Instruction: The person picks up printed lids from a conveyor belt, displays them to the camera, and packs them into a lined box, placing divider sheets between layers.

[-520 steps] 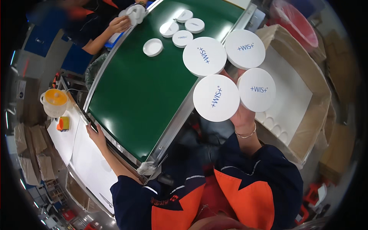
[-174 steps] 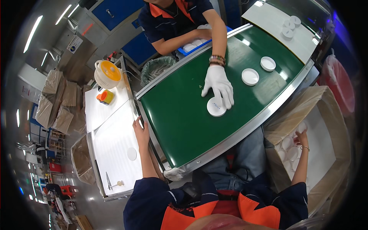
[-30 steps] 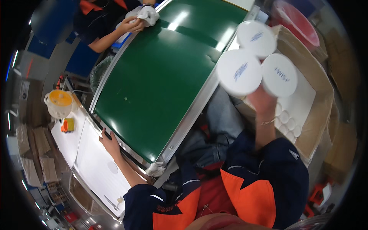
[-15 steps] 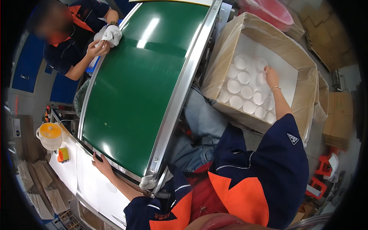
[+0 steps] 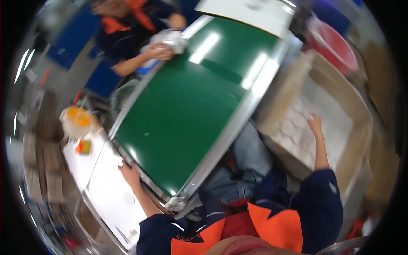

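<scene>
**Right hand down in the box of white lids, left hand on the edge of the belt**

The right hand reaches into the open cardboard box to the right of the green belt. Its fingers are spread loosely and lie flat on the layer of round white lids packed in the bottom of the box. The picture is blurred by motion here, so whether the fingers actually pinch a lid or only rest on top of them cannot be told; nothing is lifted clear of the layer. The dark blue sleeve runs from the lower edge up to the wrist.

The left hand sits at the near left edge of the belt, where the metal frame meets the white surface beside it. Its fingers are partly curled against that edge; it carries nothing that can be seen.

The green belt itself is bare along the stretch in view. At its far end another person leans in, with a hand holding a bunched white cloth at the belt's edge. A yellow cup stands on the white surface to the left, with a small orange and green object just beside it. A red tub lies beyond the box, at the upper right.
</scene>
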{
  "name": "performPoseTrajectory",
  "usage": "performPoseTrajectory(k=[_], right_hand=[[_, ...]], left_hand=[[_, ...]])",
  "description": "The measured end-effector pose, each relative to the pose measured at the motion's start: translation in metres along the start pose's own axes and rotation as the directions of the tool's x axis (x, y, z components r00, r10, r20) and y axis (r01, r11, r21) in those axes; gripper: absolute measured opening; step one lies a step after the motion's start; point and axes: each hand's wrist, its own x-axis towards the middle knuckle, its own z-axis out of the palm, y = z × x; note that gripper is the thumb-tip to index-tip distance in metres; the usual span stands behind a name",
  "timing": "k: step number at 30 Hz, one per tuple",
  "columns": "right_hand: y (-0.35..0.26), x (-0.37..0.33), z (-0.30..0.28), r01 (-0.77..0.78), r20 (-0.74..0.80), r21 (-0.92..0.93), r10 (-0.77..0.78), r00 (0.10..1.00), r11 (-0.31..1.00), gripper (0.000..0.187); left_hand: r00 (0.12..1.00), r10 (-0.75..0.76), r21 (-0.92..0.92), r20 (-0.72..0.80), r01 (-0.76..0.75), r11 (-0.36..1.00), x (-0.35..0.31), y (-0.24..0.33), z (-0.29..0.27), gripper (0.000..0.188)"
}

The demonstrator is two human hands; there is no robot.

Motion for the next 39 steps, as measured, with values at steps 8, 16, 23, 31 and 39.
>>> performPoseTrajectory(k=[8,16,23,31,39], right_hand=[[-0.098,0.015,0.015,-0.168,0.02,-0.141,0.172,0.985,0.976,0.062],[-0.075,0.013,0.019,-0.01,0.101,0.063,0.004,0.995,0.998,0.051],[-0.073,0.017,0.033,0.084,0.062,0.034,-0.086,0.994,0.996,0.063],[-0.078,0.015,0.033,0.052,0.085,-0.045,-0.048,0.995,0.998,0.068],[-0.084,0.013,0.03,0.031,0.089,-0.058,-0.026,0.996,0.998,0.075]], left_hand=[[0.998,-0.047,-0.049,-0.048,0.044,0.998,-0.011,0.015,-0.01,0.045],[0.998,-0.058,-0.084,-0.025,0.055,0.995,-0.012,0.022,-0.015,0.043],[0.998,-0.042,-0.051,-0.041,0.04,0.998,-0.013,0.023,-0.016,0.043],[0.998,-0.037,-0.033,-0.047,0.036,0.999,-0.011,0.024,-0.016,0.041],[0.998,-0.057,-0.071,-0.005,0.056,0.996,-0.01,0.025,-0.019,0.033]])
